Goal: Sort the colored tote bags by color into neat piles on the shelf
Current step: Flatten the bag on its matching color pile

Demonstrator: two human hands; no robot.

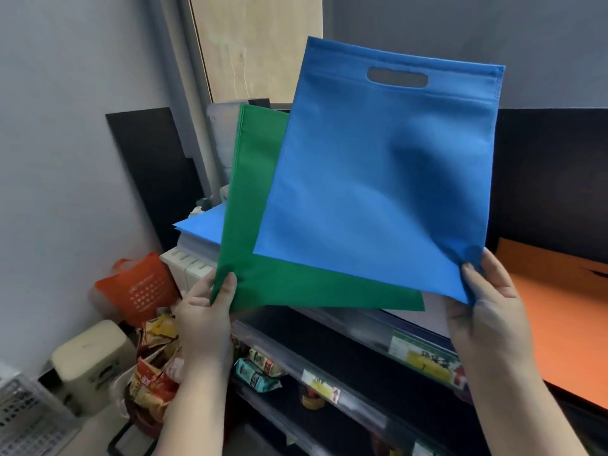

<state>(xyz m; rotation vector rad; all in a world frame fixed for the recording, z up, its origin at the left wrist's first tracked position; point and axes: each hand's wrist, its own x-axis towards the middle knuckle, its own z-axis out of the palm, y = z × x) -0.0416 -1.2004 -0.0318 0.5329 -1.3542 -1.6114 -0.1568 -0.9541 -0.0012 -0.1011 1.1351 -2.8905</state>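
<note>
Fingers of my left hand [205, 311] pinch the lower left corner of a green bag [250, 225], thumb on its front. Right hand [487, 307] pinches the lower right corner of a blue bag [378, 179], held up flat, handle cutout at top. Blue bag overlaps the front of the green one; both are raised above the shelf [362, 327]. Behind the green bag, another blue bag [200, 225] lies flat on a pale stack. Orange bags [556, 324] lie flat on the shelf at right. Snack packets [154, 373] sit low left.
</note>
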